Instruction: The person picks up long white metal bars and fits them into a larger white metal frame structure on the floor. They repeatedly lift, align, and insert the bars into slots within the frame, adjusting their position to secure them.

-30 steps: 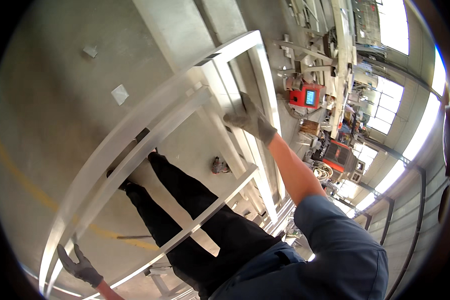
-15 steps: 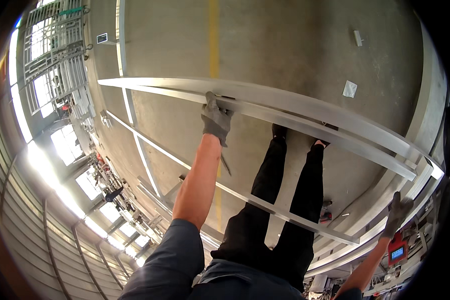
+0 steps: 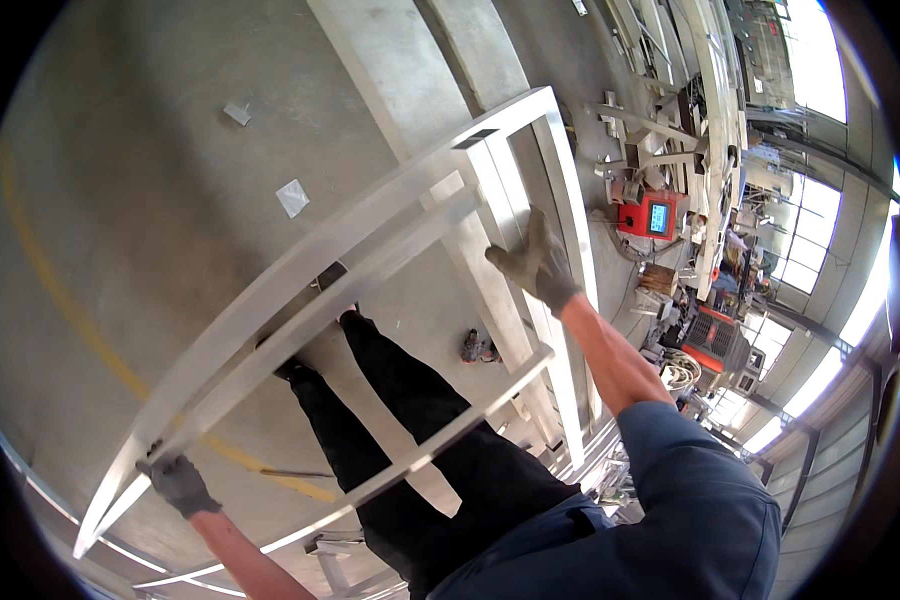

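Observation:
A long silvery metal bar (image 3: 370, 272) runs slantwise in front of me, beside a wider outer bar (image 3: 355, 220) of the same metal. Near its lower left end, my left hand (image 3: 182, 487), in a grey glove, is closed on the inner bar; part of its fingers is hidden. My gloved right hand (image 3: 542, 265) is over the bars crossing at the right, thumb and fingers apart, holding nothing. Whether it touches them I cannot tell. Closer to my body, a thinner bar (image 3: 450, 432) passes across my legs.
Pale scraps, one a square sheet (image 3: 292, 198), lie on the concrete floor, which has a yellow line (image 3: 60, 290). A red tool (image 3: 478, 347) lies beyond my legs. At the right stand a red machine with a screen (image 3: 650, 216), stacked metal lengths and another red machine (image 3: 712, 338).
My view has swung to the right, bringing the red machine and the crossing bars further in. My left hand is still at the inner bar; my right hand's fingers remain spread.

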A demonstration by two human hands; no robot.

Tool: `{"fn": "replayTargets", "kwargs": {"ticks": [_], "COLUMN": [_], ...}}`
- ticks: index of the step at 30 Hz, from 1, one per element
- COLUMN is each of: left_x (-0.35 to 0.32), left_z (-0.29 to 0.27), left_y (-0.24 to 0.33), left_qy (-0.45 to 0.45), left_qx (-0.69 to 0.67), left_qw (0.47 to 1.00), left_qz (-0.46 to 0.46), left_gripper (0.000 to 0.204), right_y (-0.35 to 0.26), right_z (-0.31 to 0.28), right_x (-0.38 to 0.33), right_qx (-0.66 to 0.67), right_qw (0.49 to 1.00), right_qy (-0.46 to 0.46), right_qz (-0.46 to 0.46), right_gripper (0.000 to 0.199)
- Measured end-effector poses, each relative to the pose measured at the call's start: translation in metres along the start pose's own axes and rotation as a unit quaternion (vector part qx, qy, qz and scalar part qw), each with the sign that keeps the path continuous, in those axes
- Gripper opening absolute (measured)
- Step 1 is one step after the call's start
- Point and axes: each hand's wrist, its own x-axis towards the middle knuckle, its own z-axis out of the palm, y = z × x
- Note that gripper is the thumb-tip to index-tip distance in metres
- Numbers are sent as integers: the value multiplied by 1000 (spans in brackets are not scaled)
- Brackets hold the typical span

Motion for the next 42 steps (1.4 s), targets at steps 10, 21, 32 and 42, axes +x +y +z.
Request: {"fn": "replayTargets", "kwargs": {"ticks": [10, 21, 32, 42], "left_x": [-18, -38, -142, -168], "left_z": [9, 25, 195, 196], "left_y": [17, -8, -20, -10], "left_qy": [92, 21, -195, -151], "left_qx": [-139, -142, -215, -73], "left_qw": [983, 985, 950, 955], "left_qz": [-78, -95, -114, -246], "left_gripper": [58, 61, 65, 67], "right_y": [27, 3, 59, 34], "right_z": [19, 19, 40, 33], "right_x": [-9, -16, -6, -26], "right_qx": [53, 76, 521, 104], "right_qw": [996, 993, 837, 986], "right_qy": [-48, -84, -120, 41], "right_qz": [-54, -14, 118, -124], "right_gripper": [116, 100, 94, 95]}}
